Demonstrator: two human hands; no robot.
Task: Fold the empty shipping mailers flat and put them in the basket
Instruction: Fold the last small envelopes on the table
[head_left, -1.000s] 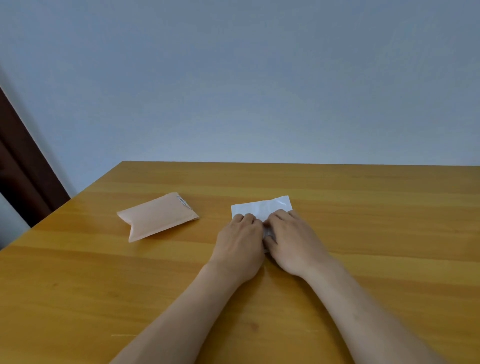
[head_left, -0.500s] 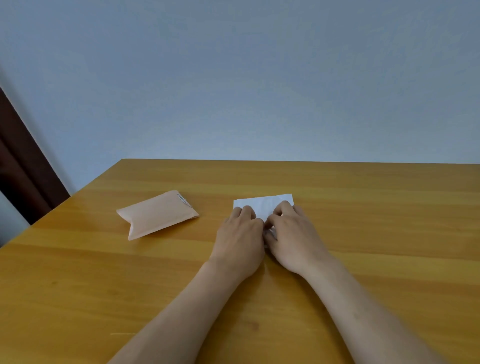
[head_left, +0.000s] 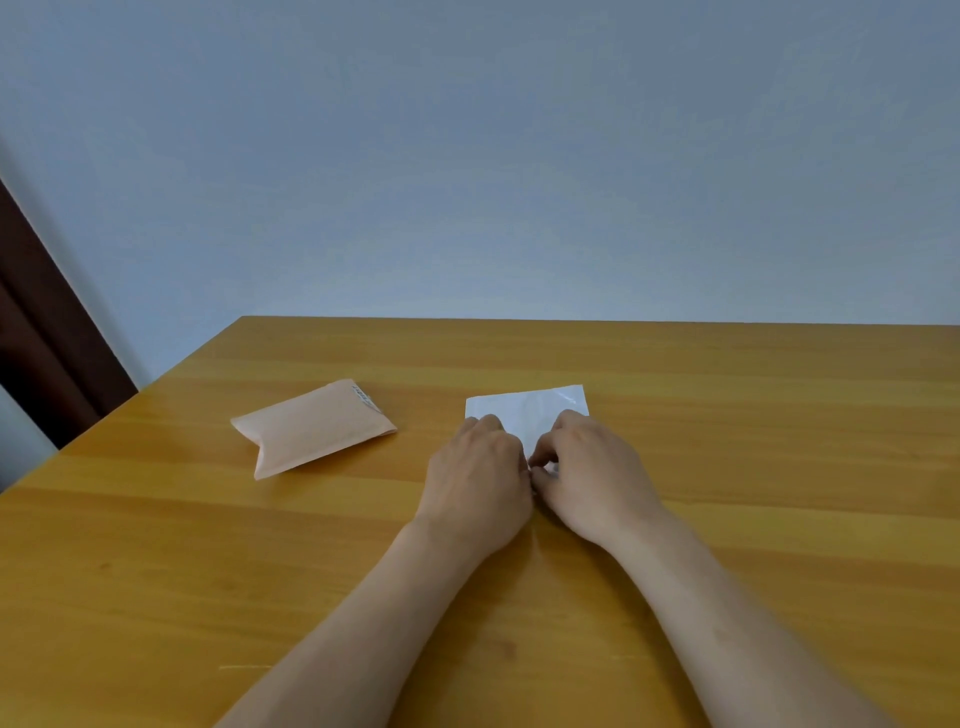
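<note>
White and glossy like thin plastic film, the white mailer (head_left: 527, 410) lies on the table (head_left: 753, 426) under and just beyond the fingers (head_left: 571, 420) of both hands; it looks light, limp and slippery, best taken at an edge or fold. The right hand (head_left: 595, 475) pinches its near part with curled fingers, while the left hand (head_left: 475, 480) bears down beside it, grip or plain press impossible to tell. A puffier peach mailer (head_left: 311, 428) rests well left of the fingers.
</note>
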